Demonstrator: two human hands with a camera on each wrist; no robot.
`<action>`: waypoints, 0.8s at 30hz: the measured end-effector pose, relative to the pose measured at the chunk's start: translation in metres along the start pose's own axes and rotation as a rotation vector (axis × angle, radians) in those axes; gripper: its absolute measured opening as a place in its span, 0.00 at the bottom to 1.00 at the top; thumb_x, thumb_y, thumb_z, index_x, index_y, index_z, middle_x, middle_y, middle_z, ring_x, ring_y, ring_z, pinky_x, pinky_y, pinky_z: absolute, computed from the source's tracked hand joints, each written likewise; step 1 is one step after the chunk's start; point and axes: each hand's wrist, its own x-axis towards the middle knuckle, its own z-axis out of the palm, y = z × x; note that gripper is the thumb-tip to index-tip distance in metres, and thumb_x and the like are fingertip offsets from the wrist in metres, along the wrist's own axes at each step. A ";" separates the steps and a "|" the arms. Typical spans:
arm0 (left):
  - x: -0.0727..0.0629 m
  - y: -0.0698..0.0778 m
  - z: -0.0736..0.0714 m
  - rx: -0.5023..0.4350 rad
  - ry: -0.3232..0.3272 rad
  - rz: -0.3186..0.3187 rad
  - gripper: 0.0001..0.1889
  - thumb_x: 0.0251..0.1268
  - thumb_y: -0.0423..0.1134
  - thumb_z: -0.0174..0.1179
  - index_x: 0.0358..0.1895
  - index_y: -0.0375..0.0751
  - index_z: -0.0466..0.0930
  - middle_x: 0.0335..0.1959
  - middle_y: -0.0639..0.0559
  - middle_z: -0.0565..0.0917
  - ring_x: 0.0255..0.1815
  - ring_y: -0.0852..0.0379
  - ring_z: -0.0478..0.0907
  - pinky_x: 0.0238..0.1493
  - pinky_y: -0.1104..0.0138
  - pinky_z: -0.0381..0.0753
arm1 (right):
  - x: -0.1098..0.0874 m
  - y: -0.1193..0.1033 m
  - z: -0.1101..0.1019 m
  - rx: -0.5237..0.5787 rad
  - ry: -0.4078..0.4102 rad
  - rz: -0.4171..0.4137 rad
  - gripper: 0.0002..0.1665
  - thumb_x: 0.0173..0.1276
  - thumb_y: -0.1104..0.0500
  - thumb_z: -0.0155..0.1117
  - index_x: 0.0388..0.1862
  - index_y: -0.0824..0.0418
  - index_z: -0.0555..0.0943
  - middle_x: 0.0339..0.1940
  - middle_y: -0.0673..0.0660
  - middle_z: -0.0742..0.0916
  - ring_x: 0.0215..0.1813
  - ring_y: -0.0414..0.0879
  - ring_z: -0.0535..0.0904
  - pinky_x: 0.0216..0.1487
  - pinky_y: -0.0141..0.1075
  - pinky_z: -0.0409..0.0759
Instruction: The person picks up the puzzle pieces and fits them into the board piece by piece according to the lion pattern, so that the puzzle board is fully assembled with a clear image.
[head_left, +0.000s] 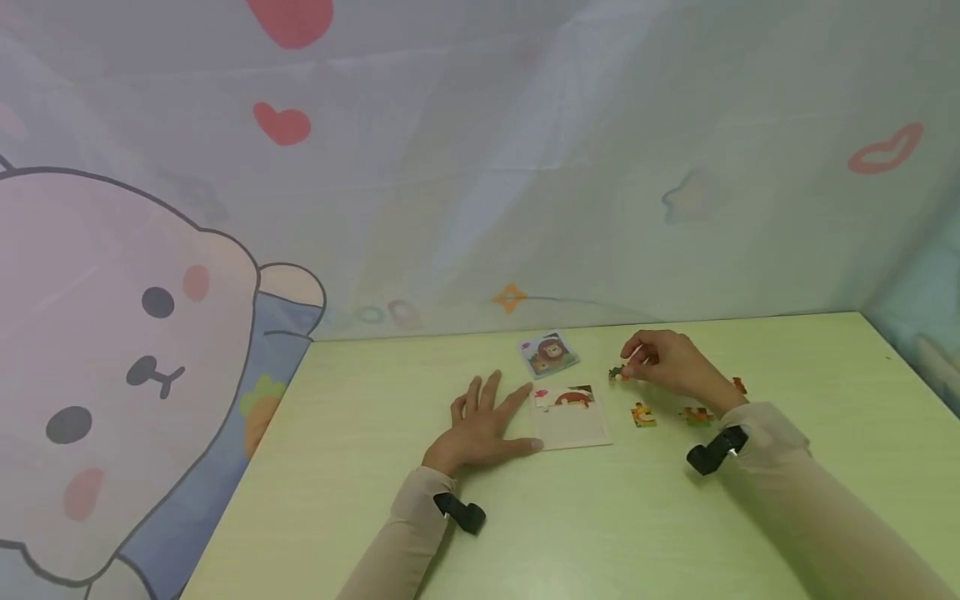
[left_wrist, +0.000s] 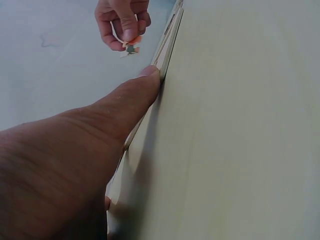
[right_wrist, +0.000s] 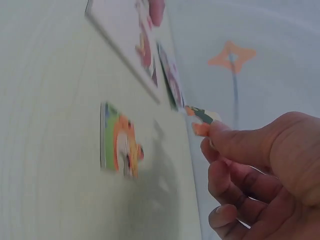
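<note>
My right hand pinches a puzzle piece between thumb and fingers, above the table right of the puzzle board. Green, orange and white show on the piece. With fingers spread, my left hand rests at the left side of the puzzle board, its thumb and a fingertip touching the edge. Along the board's top, fitted pieces form a strip of picture; the lower part is bare and pale. In the left wrist view the left thumb presses along the board's edge.
Behind the board lies a picture card showing a lion. Loose pieces lie to the right: a yellow one, another under the right wrist, and a red one beyond it. A printed cloth hangs behind the table.
</note>
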 end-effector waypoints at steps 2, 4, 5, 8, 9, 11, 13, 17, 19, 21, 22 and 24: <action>-0.001 0.000 -0.001 -0.002 0.004 0.008 0.49 0.68 0.76 0.59 0.88 0.76 0.46 0.92 0.41 0.34 0.91 0.30 0.25 0.82 0.32 0.38 | 0.000 -0.005 0.003 0.041 -0.006 0.001 0.12 0.74 0.58 0.75 0.51 0.63 0.85 0.39 0.58 0.93 0.40 0.46 0.86 0.41 0.34 0.79; -0.002 0.002 -0.003 -0.004 0.005 0.013 0.49 0.67 0.76 0.59 0.88 0.76 0.47 0.92 0.40 0.34 0.91 0.30 0.26 0.82 0.31 0.38 | -0.001 -0.010 0.008 0.072 -0.015 0.001 0.12 0.74 0.57 0.74 0.51 0.62 0.86 0.38 0.58 0.93 0.39 0.46 0.86 0.41 0.34 0.79; -0.002 0.003 -0.004 -0.006 0.003 0.015 0.49 0.68 0.76 0.59 0.88 0.75 0.47 0.92 0.40 0.34 0.91 0.30 0.26 0.82 0.31 0.38 | 0.000 -0.012 0.011 0.082 -0.021 0.001 0.12 0.74 0.57 0.74 0.51 0.61 0.86 0.38 0.58 0.93 0.39 0.46 0.86 0.41 0.34 0.79; -0.004 0.005 -0.007 -0.008 -0.004 0.014 0.49 0.68 0.77 0.57 0.88 0.75 0.47 0.92 0.39 0.34 0.91 0.29 0.27 0.81 0.31 0.37 | 0.001 -0.017 0.021 0.114 -0.037 0.006 0.11 0.75 0.56 0.74 0.50 0.59 0.88 0.36 0.60 0.92 0.35 0.46 0.83 0.37 0.35 0.78; -0.004 0.005 -0.007 -0.007 -0.008 0.014 0.49 0.68 0.78 0.57 0.88 0.74 0.47 0.92 0.39 0.34 0.91 0.29 0.27 0.81 0.31 0.37 | 0.002 -0.019 0.024 0.117 -0.039 0.008 0.10 0.75 0.56 0.74 0.50 0.59 0.88 0.35 0.61 0.92 0.33 0.45 0.81 0.36 0.35 0.77; -0.003 0.005 -0.007 -0.007 -0.008 0.016 0.49 0.68 0.78 0.57 0.88 0.74 0.47 0.92 0.39 0.34 0.91 0.28 0.27 0.81 0.30 0.38 | 0.003 -0.022 0.030 0.131 -0.048 0.027 0.09 0.74 0.55 0.74 0.49 0.58 0.89 0.33 0.61 0.91 0.30 0.44 0.78 0.33 0.35 0.76; -0.001 0.004 -0.006 -0.006 -0.003 0.015 0.49 0.68 0.78 0.57 0.88 0.75 0.47 0.92 0.39 0.35 0.91 0.28 0.28 0.81 0.30 0.38 | 0.003 -0.025 0.036 0.152 -0.062 0.044 0.10 0.74 0.55 0.75 0.48 0.58 0.90 0.31 0.59 0.89 0.29 0.44 0.75 0.31 0.35 0.74; 0.002 0.002 -0.001 0.003 -0.002 0.005 0.49 0.68 0.76 0.58 0.88 0.76 0.45 0.92 0.41 0.34 0.91 0.29 0.27 0.82 0.31 0.38 | 0.005 -0.031 0.046 0.172 -0.093 0.054 0.10 0.73 0.55 0.75 0.49 0.58 0.91 0.30 0.55 0.89 0.32 0.44 0.75 0.34 0.36 0.73; 0.002 0.002 0.000 0.006 -0.007 -0.005 0.49 0.69 0.75 0.59 0.88 0.76 0.45 0.92 0.41 0.33 0.91 0.29 0.26 0.82 0.31 0.38 | 0.007 -0.034 0.051 0.173 -0.106 0.043 0.11 0.73 0.55 0.75 0.49 0.59 0.92 0.31 0.54 0.90 0.34 0.44 0.76 0.36 0.35 0.74; 0.002 0.002 0.000 0.006 -0.008 -0.009 0.49 0.69 0.75 0.59 0.88 0.76 0.46 0.92 0.41 0.33 0.91 0.29 0.26 0.83 0.31 0.37 | 0.009 -0.038 0.056 0.164 -0.110 0.028 0.10 0.73 0.56 0.75 0.48 0.60 0.92 0.32 0.54 0.91 0.34 0.43 0.77 0.37 0.35 0.75; 0.002 0.002 -0.001 0.006 -0.012 -0.012 0.49 0.69 0.75 0.59 0.88 0.76 0.45 0.92 0.41 0.33 0.91 0.29 0.26 0.83 0.32 0.37 | 0.010 -0.039 0.059 0.161 -0.110 0.024 0.10 0.73 0.56 0.75 0.47 0.60 0.93 0.33 0.53 0.92 0.34 0.43 0.77 0.37 0.34 0.75; 0.000 0.004 -0.003 0.003 -0.012 -0.010 0.49 0.69 0.74 0.60 0.88 0.75 0.46 0.92 0.40 0.33 0.91 0.29 0.26 0.83 0.32 0.37 | 0.012 -0.043 0.063 0.161 -0.110 0.013 0.09 0.72 0.56 0.76 0.46 0.60 0.93 0.33 0.53 0.92 0.34 0.42 0.75 0.36 0.33 0.74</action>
